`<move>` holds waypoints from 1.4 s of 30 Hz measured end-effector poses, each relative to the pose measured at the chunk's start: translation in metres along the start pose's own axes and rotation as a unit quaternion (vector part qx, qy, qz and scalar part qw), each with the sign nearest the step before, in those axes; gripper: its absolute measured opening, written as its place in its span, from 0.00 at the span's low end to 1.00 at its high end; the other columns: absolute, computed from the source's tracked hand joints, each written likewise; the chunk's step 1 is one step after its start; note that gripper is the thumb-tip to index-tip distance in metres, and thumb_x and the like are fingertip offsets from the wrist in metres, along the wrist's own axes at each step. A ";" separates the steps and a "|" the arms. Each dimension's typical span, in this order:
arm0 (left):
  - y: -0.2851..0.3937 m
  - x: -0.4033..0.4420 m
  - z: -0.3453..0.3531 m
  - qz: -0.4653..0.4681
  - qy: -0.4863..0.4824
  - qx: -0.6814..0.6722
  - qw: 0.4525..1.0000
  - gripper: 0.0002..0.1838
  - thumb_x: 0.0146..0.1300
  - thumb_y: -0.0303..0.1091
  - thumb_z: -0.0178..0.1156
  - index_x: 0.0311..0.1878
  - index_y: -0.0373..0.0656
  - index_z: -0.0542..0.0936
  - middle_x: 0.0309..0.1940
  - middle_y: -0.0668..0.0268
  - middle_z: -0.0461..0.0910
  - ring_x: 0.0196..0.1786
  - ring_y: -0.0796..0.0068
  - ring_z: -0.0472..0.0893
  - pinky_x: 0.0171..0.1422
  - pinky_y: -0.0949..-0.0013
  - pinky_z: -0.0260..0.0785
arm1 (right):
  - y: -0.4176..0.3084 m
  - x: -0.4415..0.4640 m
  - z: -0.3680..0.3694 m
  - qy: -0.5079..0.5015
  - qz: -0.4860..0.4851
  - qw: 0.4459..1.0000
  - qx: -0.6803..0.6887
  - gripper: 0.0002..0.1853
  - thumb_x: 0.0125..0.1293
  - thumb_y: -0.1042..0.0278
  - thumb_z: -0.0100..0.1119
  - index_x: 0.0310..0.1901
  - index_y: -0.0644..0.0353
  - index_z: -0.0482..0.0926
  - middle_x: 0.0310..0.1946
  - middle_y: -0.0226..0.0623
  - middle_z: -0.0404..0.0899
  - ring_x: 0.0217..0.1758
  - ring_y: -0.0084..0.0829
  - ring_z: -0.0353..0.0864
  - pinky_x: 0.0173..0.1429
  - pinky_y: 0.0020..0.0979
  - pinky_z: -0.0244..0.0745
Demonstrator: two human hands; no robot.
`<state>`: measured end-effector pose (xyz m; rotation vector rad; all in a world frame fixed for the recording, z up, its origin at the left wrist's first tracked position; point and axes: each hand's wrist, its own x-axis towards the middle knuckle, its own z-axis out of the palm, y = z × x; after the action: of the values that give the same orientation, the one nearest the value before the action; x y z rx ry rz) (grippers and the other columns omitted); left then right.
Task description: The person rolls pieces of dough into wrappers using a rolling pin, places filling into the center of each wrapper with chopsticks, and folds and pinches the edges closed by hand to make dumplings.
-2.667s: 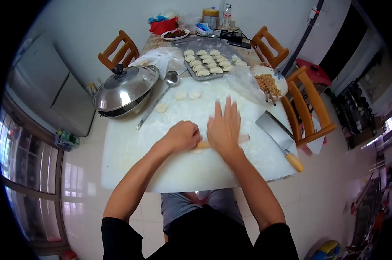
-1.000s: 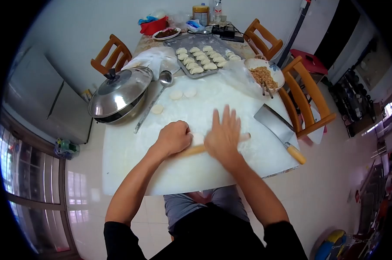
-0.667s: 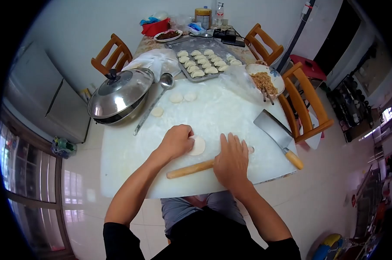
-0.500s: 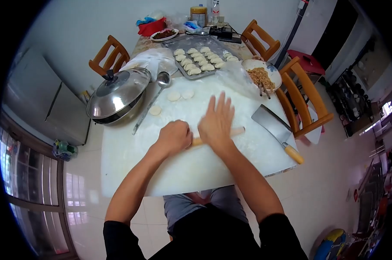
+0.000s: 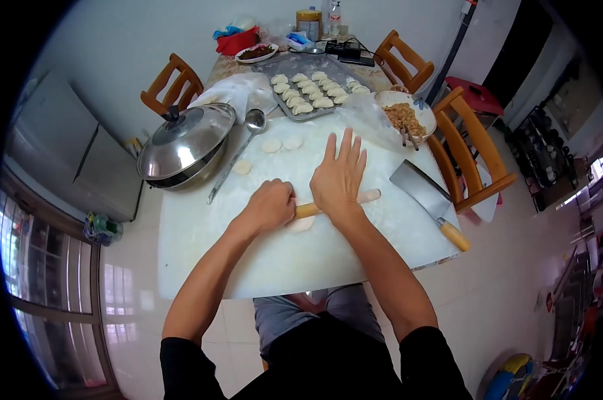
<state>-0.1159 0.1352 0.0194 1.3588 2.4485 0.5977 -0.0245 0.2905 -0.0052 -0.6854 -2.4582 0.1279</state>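
Dough: against pin, toward counter's near edge | judged soft, easily torn, best lifted by rim | left hand: curled, hold cannot be told | right hand: spread open, palm laid on pin

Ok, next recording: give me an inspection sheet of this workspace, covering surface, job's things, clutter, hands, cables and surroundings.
Surface: white board, dusted with flour.
Job's things: rolling pin beside a dough wrapper; three dough rounds; dumplings on a metal tray; filling in a bowl.
Clutter: cleaver at right; ladle and lidded wok at left.
Hands: right hand spread over the pin; left hand curled by pin and wrapper, grip hidden.
Cables: black cable at the table's far end.
Surroundings: wooden chairs, tiled floor; other people: nothing seen.
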 end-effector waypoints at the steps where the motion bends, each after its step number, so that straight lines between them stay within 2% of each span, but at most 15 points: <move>1: -0.004 0.006 0.003 0.051 0.014 -0.029 0.998 0.12 0.61 0.33 0.60 0.41 0.34 0.85 0.39 0.46 0.85 0.45 0.46 0.83 0.53 0.51 0.75 | 0.000 0.006 0.000 0.036 -0.023 0.999 -0.015 0.37 0.67 0.68 0.57 0.77 0.67 0.64 0.82 0.64 0.50 0.84 0.64 0.51 0.85 0.61 0.45; 4: 0.000 -0.002 0.003 0.058 -0.012 -0.061 0.996 0.12 0.61 0.33 0.60 0.41 0.34 0.85 0.40 0.47 0.85 0.45 0.47 0.83 0.53 0.52 0.75 | 0.025 -0.068 -0.019 -0.144 -0.019 0.987 0.066 0.33 0.68 0.67 0.57 0.74 0.67 0.70 0.77 0.66 0.61 0.82 0.64 0.57 0.84 0.59 0.49; 5: 0.001 -0.010 0.002 0.043 -0.012 -0.056 0.997 0.12 0.61 0.33 0.61 0.41 0.34 0.85 0.39 0.47 0.85 0.44 0.47 0.84 0.52 0.52 0.75 | 0.024 -0.085 -0.038 -0.157 -0.010 0.986 0.056 0.34 0.66 0.65 0.57 0.75 0.64 0.70 0.80 0.64 0.59 0.84 0.63 0.53 0.85 0.60 0.45; 8: -0.002 -0.016 0.001 -0.027 -0.018 -0.049 0.998 0.13 0.61 0.34 0.62 0.40 0.33 0.85 0.36 0.47 0.86 0.41 0.48 0.86 0.49 0.52 0.76 | 0.019 -0.097 -0.050 -0.165 0.002 0.985 0.045 0.36 0.66 0.63 0.57 0.75 0.65 0.69 0.81 0.64 0.56 0.85 0.64 0.52 0.85 0.61 0.43; 10: 0.012 -0.023 -0.009 -0.078 -0.047 -0.017 0.996 0.12 0.62 0.33 0.61 0.39 0.33 0.86 0.35 0.45 0.86 0.42 0.45 0.86 0.49 0.50 0.77 | 0.008 -0.060 -0.016 -0.059 0.023 0.998 0.015 0.37 0.66 0.64 0.57 0.76 0.69 0.66 0.81 0.63 0.55 0.85 0.65 0.50 0.85 0.62 0.42; 13: 0.002 -0.006 0.004 -0.038 0.008 0.091 0.995 0.12 0.61 0.33 0.60 0.38 0.32 0.86 0.35 0.44 0.85 0.42 0.44 0.86 0.50 0.49 0.77 | -0.002 0.002 0.006 -0.051 0.056 0.997 0.006 0.37 0.66 0.66 0.57 0.76 0.70 0.64 0.82 0.63 0.53 0.85 0.63 0.50 0.86 0.61 0.42; 15: -0.007 0.004 0.006 0.003 0.016 0.077 0.997 0.11 0.60 0.32 0.61 0.37 0.32 0.85 0.35 0.44 0.84 0.40 0.45 0.86 0.49 0.50 0.77 | -0.002 0.017 0.011 0.040 0.027 0.999 0.017 0.36 0.68 0.66 0.56 0.77 0.69 0.64 0.82 0.63 0.53 0.85 0.62 0.51 0.86 0.60 0.44; 18: 0.000 0.000 0.002 0.073 -0.048 -0.075 0.993 0.11 0.59 0.32 0.62 0.37 0.32 0.85 0.35 0.44 0.85 0.40 0.47 0.86 0.48 0.53 0.77 | 0.025 -0.055 -0.011 -0.075 -0.025 0.994 0.074 0.32 0.70 0.63 0.57 0.74 0.66 0.70 0.79 0.63 0.60 0.82 0.60 0.58 0.84 0.58 0.49; 21: -0.001 -0.016 0.003 -0.013 0.001 -0.053 0.999 0.12 0.60 0.33 0.63 0.37 0.33 0.85 0.35 0.46 0.86 0.40 0.50 0.86 0.47 0.56 0.77 | 0.025 -0.097 -0.051 -0.124 -0.043 0.990 0.057 0.33 0.66 0.64 0.60 0.73 0.66 0.72 0.77 0.64 0.63 0.81 0.61 0.62 0.84 0.58 0.49; 23: 0.004 -0.022 -0.006 -0.090 -0.050 -0.069 0.992 0.11 0.60 0.33 0.61 0.39 0.37 0.86 0.42 0.46 0.87 0.49 0.45 0.86 0.55 0.50 0.77 | 0.022 -0.100 -0.049 -0.101 -0.036 0.993 0.045 0.35 0.64 0.66 0.60 0.73 0.67 0.71 0.78 0.64 0.62 0.82 0.62 0.59 0.84 0.59 0.47; 27: -0.002 -0.020 0.003 -0.071 -0.004 0.011 0.997 0.13 0.63 0.36 0.62 0.38 0.34 0.85 0.38 0.47 0.86 0.44 0.46 0.84 0.53 0.50 0.76 | -0.005 -0.020 0.002 -0.059 0.022 0.998 0.026 0.34 0.66 0.64 0.56 0.74 0.68 0.69 0.81 0.62 0.55 0.84 0.62 0.53 0.85 0.61 0.44; 31: -0.009 0.001 0.004 0.051 -0.013 0.026 0.998 0.14 0.65 0.36 0.60 0.40 0.33 0.85 0.40 0.45 0.83 0.47 0.44 0.81 0.54 0.50 0.74 | -0.007 0.003 0.013 0.005 0.000 0.999 0.049 0.32 0.70 0.62 0.54 0.74 0.67 0.70 0.81 0.62 0.56 0.83 0.61 0.56 0.84 0.59 0.48; 33: -0.006 -0.003 0.002 0.096 -0.028 -0.036 0.994 0.11 0.62 0.33 0.60 0.38 0.37 0.86 0.40 0.47 0.85 0.48 0.45 0.84 0.53 0.49 0.75 | 0.010 -0.045 -0.006 -0.090 0.016 0.993 0.080 0.31 0.71 0.62 0.54 0.73 0.66 0.71 0.80 0.62 0.58 0.82 0.61 0.58 0.83 0.58 0.51; 37: -0.003 -0.021 -0.003 -0.068 -0.026 -0.038 0.997 0.11 0.61 0.33 0.62 0.41 0.36 0.86 0.39 0.48 0.87 0.48 0.46 0.86 0.51 0.51 0.78 | 0.025 -0.102 -0.056 -0.118 -0.039 0.992 0.034 0.30 0.71 0.62 0.55 0.72 0.64 0.73 0.80 0.62 0.58 0.82 0.61 0.57 0.83 0.59 0.51; 42: 0.005 -0.032 -0.014 -0.111 -0.067 -0.004 0.992 0.12 0.62 0.35 0.63 0.39 0.34 0.83 0.39 0.48 0.86 0.46 0.46 0.85 0.53 0.51 0.76 | 0.001 -0.049 -0.016 -0.089 -0.007 0.996 0.002 0.30 0.70 0.64 0.56 0.73 0.65 0.72 0.81 0.61 0.57 0.83 0.62 0.55 0.84 0.59 0.48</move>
<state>-0.1017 0.1075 0.0355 1.0664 2.4405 0.4460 0.0194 0.2654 -0.0169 -0.6819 -2.6316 0.1955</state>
